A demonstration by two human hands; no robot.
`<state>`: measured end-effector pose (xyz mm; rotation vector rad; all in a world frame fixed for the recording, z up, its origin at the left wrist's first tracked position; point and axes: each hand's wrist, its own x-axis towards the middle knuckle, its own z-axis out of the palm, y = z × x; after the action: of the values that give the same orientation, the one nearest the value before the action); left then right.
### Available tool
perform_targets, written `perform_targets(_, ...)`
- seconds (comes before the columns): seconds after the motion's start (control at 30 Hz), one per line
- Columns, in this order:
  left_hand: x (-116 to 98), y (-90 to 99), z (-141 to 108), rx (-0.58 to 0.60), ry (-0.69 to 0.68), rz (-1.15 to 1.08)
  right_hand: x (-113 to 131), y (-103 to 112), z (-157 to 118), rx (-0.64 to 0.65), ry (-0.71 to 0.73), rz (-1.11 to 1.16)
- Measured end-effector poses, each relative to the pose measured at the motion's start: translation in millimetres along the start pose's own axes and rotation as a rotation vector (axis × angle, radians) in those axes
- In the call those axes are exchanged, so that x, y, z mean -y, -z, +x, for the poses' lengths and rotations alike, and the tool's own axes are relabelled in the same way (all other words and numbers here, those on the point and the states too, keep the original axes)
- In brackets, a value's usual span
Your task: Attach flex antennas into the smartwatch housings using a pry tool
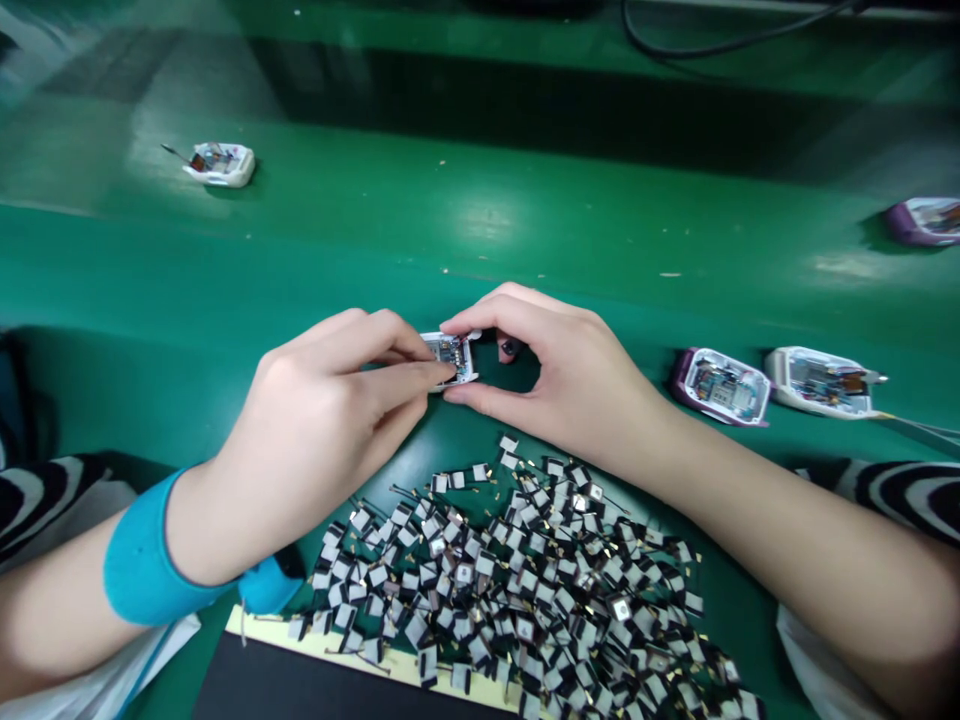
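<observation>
Between my hands is a small white watch-like casing (465, 372) with a circuit board showing inside. My left hand (337, 390) presses a fingertip onto the board, its other fingers hiding the casing's left side. With thumb and index finger my right hand (540, 350) grips the casing's right end, top and bottom. A small dark part (510, 348) shows by the right hand's curled fingers; whether they hold it I cannot tell. Just below the hands lies a heap of small camera-like modules (517, 580), grey and black with thin leads.
Right of my right forearm sit a purple casing (724, 388) and a white casing (821, 382) with a cable. Another white casing (219, 164) stands at the far left, a purple one (926, 220) at the right edge. A black cable (697, 50) crosses the back.
</observation>
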<state>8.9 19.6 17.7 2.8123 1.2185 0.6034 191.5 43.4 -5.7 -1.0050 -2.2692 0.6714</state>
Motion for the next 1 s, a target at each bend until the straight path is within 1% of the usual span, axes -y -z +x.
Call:
perform_targets(0.37, -2.3, 1.0, 0.4, -0.001, 0.022, -0.009, 1.2, 1.5, 0.2, 0.01, -0.019, 0.004)
perform_targets(0.67, -4.5, 0.0, -0.3, 0.024, 0.04, 0.054, 1.5, 2.7, -0.5, 0.029, -0.02, 0.001)
perform_targets(0.73, -4.7, 0.2, -0.1, 0.012, 0.025, 0.052, 1.5, 4.6, -1.8, 0.015, -0.037, 0.021)
perform_targets(0.83, -3.9, 0.3, 0.1, 0.017, 0.021, 0.038, 0.1, 8.7, -4.3, -0.042, -0.065, 0.058)
perform_targets(0.9, -2.9, -0.1, -0.1, 0.018, 0.022, 0.03, -1.7, 11.8, -6.3, -0.063, -0.034, 0.043)
perform_targets(1.0, -1.2, -1.2, -0.8, -0.023, -0.015, 0.024, -3.7, 16.8, -10.5, -0.079, 0.037, -0.097)
